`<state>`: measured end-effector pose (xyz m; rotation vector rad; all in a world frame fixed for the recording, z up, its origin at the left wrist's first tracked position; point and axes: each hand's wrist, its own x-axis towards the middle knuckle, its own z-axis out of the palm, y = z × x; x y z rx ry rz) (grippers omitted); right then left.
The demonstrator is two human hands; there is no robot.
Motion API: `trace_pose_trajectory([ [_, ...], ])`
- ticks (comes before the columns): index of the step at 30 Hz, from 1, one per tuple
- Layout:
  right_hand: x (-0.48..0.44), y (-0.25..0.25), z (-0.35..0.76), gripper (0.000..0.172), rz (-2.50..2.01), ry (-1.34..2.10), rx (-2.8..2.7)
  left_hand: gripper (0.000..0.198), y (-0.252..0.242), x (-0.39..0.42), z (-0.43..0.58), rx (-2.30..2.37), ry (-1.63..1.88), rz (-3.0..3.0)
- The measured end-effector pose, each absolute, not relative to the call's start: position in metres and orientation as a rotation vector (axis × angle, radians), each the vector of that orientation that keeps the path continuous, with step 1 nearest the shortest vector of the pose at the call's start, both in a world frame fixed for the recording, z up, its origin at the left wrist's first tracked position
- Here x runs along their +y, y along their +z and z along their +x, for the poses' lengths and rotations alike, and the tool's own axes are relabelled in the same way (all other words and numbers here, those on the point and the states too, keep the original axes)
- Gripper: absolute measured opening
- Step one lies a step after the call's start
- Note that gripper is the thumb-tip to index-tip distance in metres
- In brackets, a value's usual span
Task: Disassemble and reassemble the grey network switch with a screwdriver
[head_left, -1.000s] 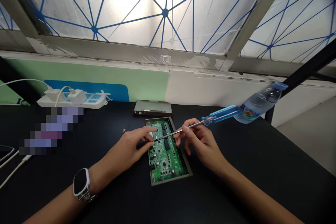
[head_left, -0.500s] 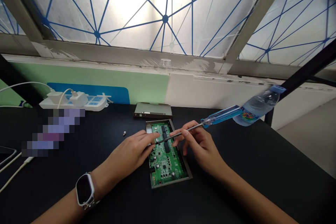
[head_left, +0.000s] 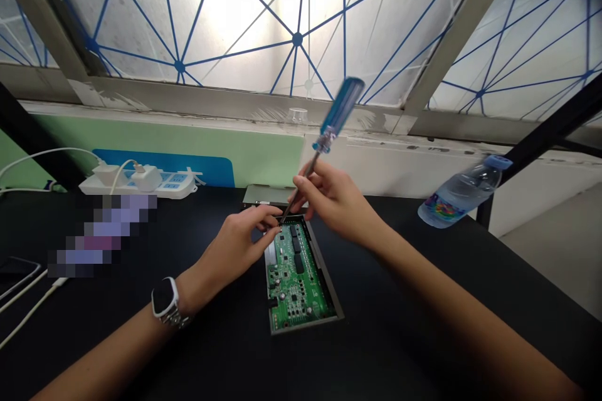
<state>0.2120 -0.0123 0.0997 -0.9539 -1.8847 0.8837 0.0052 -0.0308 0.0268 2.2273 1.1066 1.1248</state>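
A green circuit board (head_left: 296, 282) lies in an open grey metal tray (head_left: 332, 282) on the black table. My right hand (head_left: 333, 197) grips the steel shaft of a blue-handled screwdriver (head_left: 342, 106), which tilts steeply upward. Its tip sits at the board's top left corner, close to my left fingers. My left hand (head_left: 239, 241) pinches that corner between thumb and fingers, and the fingers hide what lies under the tip. A smartwatch (head_left: 164, 297) is on my left wrist.
A flat metal cover (head_left: 270, 194) lies behind the tray, partly hidden by my hands. A water bottle (head_left: 458, 191) lies at the right. A power strip (head_left: 141, 182) with chargers stands at the back left, and a pixelated patch (head_left: 106, 238) covers part of the table. Cables and a phone (head_left: 16, 276) sit at the left edge.
My right hand has lifted and swung the screwdriver from nearly flat to steeply upright, with its tip moving toward the board's top left corner. My left hand has stayed at that corner.
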Motion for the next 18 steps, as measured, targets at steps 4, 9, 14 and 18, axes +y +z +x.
trace_pose_trajectory([
  [4, 0.012, 0.112, 0.195, 0.020, -0.934, 0.711, -1.918, 0.010, 0.042, -0.015, 0.014, 1.139, 1.120, 1.998],
  [9, 0.023, 0.090, 0.181, 0.020, -0.921, 0.716, -1.931, 0.023, 0.036, 0.000, 0.014, 1.174, 1.070, 1.976],
  [14, 0.018, 0.069, 0.178, 0.019, -0.902, 0.679, -1.979, 0.023, 0.015, -0.002, 0.007, 1.180, 1.148, 1.992],
  [18, 0.017, 0.060, 0.177, 0.019, -0.885, 0.640, -1.984, 0.022, 0.005, -0.002, 0.008, 1.214, 1.147, 1.961],
])
